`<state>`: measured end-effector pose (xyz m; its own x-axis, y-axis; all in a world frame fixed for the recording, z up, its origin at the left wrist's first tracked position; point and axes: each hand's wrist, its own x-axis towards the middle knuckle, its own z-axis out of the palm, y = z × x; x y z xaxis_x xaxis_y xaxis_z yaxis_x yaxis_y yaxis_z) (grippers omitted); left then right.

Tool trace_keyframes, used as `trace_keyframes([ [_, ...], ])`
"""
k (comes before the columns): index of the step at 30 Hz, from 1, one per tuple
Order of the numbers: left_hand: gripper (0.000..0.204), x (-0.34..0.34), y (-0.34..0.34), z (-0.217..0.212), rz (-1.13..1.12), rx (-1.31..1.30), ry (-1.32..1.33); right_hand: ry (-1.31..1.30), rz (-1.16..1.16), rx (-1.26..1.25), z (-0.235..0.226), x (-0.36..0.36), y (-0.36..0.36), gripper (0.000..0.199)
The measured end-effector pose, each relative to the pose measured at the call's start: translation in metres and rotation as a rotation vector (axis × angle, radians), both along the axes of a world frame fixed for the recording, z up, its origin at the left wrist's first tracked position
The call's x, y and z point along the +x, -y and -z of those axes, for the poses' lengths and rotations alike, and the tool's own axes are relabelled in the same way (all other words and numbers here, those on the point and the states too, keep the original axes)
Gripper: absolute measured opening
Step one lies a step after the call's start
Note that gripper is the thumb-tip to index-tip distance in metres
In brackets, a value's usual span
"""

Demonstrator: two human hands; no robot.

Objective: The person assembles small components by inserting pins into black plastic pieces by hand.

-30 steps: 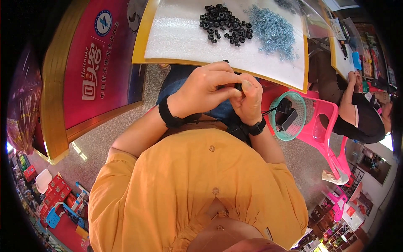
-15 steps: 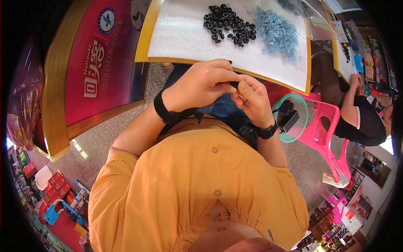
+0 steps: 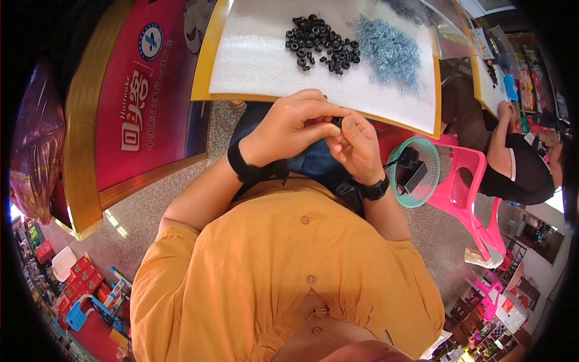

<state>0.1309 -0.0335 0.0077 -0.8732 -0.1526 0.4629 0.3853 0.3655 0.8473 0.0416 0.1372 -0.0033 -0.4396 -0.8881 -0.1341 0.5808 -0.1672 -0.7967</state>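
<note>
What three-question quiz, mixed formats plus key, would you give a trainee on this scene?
1. True or false: on the white sheet, the pale-blue pile lies to the right of the black ring-shaped pieces.

2. What colour is the box-shaped object in the mint-green perforated basket?
A) Yellow
B) Black
C) White

3. Fill in: the left hand and right hand meet at a small black piece, each with a black band around its ____.

Key: 1 true; 2 B; 3 wrist.
</note>
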Motion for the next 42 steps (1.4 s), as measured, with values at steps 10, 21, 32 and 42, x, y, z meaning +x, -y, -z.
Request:
trace_keyframes([
  [10,0.044,0.003,-0.003,0.011,-0.086,0.119,0.170,-0.964,0.477,0.296,-0.089,-0.151,0.045,0.026],
  [21,0.031,-0.007,0.007,0.025,-0.068,0.108,0.165,-1.645,0.353,0.362,-0.072,-0.188,0.108,0.018],
  [32,0.025,-0.008,0.014,0.025,-0.090,0.077,0.184,-1.686,-0.151,0.752,-0.028,-0.176,0.146,0.023],
  [42,0.026,-0.004,0.017,0.017,-0.269,0.256,0.163,-0.643,-0.064,0.526,-0.051,-0.131,0.094,0.023],
])
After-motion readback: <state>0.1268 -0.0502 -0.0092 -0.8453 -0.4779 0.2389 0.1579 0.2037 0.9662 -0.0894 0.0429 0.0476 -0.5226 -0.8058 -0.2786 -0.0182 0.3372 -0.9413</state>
